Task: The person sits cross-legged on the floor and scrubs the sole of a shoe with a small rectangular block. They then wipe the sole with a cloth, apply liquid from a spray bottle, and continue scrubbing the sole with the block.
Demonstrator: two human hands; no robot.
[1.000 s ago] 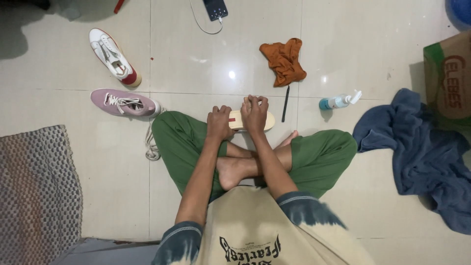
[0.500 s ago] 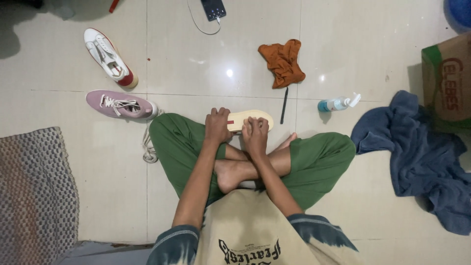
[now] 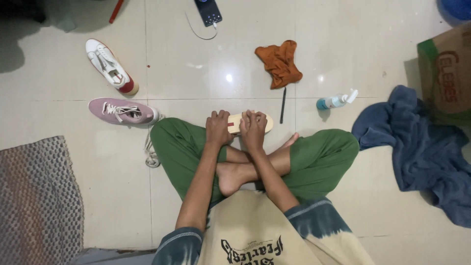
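The person sits cross-legged on the tiled floor [image 3: 206,83]. Both hands rest on a cream-coloured shoe [image 3: 265,123] that lies sole-up on the floor just in front of the crossed legs. The left hand [image 3: 218,128] grips the shoe's left end, fingers curled down over it. The right hand [image 3: 253,129] presses on its middle, fingers [image 3: 248,118] bunched together against the sole. A thin dark brush [image 3: 283,105] lies just beside the shoe, with an orange cloth [image 3: 279,63] beyond it. A spray bottle [image 3: 336,100] lies near to the right, a pink sneaker [image 3: 123,111] and a white sneaker [image 3: 110,66] to the left.
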